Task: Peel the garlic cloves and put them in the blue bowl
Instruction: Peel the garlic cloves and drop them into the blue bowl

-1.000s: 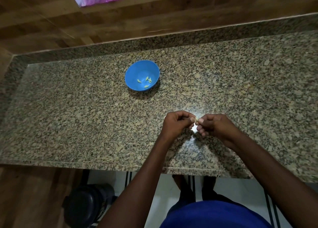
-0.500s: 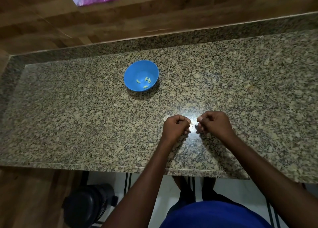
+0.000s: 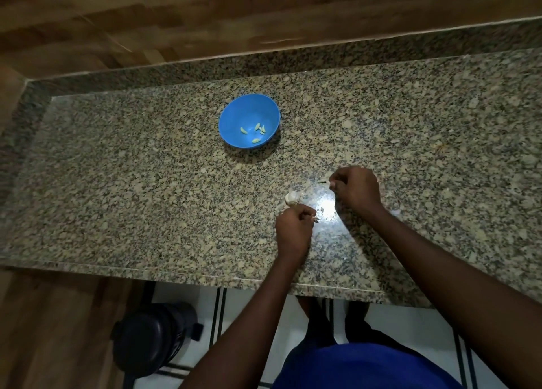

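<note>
Half a second before, the two hands had been side by side, almost knuckle to knuckle, at the lower centre of the frame. By this moment they had drawn apart. The right hand (image 3: 356, 189) had moved up and to the right, while the left hand (image 3: 294, 230) sat lower and nearer the table's front edge. That uncovered a pale garlic piece (image 3: 292, 198) lying on the granite table (image 3: 146, 183) just above the left hand's knuckles; earlier only a sliver of it showed.

The left hand was curled, with a small pale scrap (image 3: 316, 219), skin or a bit of clove, at its fingertips; it was too small to name surely. The right hand was also curled into a loose fist, and whether it pinched anything could not be told, as its fingertips faced away and only a pale glint showed at its left edge.

The blue bowl (image 3: 234, 115) stood in the upper middle of the frame, well apart from both hands, holding a few peeled cloves (image 3: 258, 131) as before. A bright glare on the stone between the hands washed out small flecks there. A dark round object (image 3: 152, 338) at the lower left, below the table, was too dim to identify.
</note>
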Available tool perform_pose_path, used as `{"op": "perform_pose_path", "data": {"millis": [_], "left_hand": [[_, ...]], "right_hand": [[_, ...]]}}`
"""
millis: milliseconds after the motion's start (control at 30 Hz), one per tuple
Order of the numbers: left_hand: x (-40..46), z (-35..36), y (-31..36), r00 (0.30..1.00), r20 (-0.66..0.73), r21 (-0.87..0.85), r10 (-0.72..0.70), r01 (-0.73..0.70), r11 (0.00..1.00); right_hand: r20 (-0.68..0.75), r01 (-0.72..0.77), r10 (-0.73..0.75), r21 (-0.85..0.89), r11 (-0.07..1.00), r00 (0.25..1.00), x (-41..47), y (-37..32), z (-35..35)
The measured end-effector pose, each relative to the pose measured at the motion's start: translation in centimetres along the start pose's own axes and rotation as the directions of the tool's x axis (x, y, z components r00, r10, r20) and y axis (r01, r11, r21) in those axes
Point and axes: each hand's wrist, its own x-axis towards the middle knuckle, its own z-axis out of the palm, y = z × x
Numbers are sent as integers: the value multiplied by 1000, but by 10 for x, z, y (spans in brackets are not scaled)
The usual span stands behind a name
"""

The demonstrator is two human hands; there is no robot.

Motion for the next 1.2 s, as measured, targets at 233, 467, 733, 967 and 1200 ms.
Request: {"op": "perform_pose_path", "data": {"millis": [233,467,733,967,1200], "left_hand": [[0,-5,0,997,-2,115,79,-79,990],[-6,-5,1,994,-8,121,106,-104,987],[-5,-2,3,993,38,140,113,-117,983],[-5,8,7,989,65,138,134,-142,980],[-4,12,7,988,75,140,137,-146,979]], "right_hand": [[16,100,-99,-98,990,995,-46,5,8],[75,213,-203,-184,959,976,-55,0,26],[56,-8,5,40,999,998,-54,-4,16],[25,-109,107,186,976,994,-61,17,-9],[-29,-52,52,7,999,998,-58,21,-13]]}}
